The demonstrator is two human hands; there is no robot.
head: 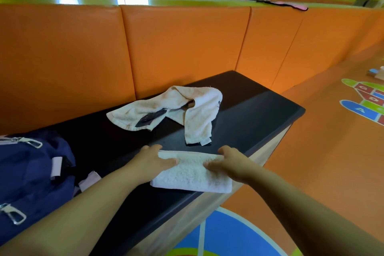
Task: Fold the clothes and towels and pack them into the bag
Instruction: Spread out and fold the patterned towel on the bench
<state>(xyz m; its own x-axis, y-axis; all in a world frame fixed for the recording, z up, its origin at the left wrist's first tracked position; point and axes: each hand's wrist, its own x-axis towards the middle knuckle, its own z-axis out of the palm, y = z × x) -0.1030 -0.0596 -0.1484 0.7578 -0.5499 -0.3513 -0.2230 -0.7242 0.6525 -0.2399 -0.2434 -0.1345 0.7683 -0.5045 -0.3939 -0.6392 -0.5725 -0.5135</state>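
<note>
You had both hands on the folded white terry towel (193, 174), right at the near edge of the black bench top (259, 110).
Your left hand (151, 161) gripped its left end and your right hand (228, 162) its right end — thumbs on top, fingers curled over the far edge. Just behind it a crumpled cream towel (199, 118) lay loose on the bench — and the navy blue fabric backpack (31, 172) sat off to your left.
</note>
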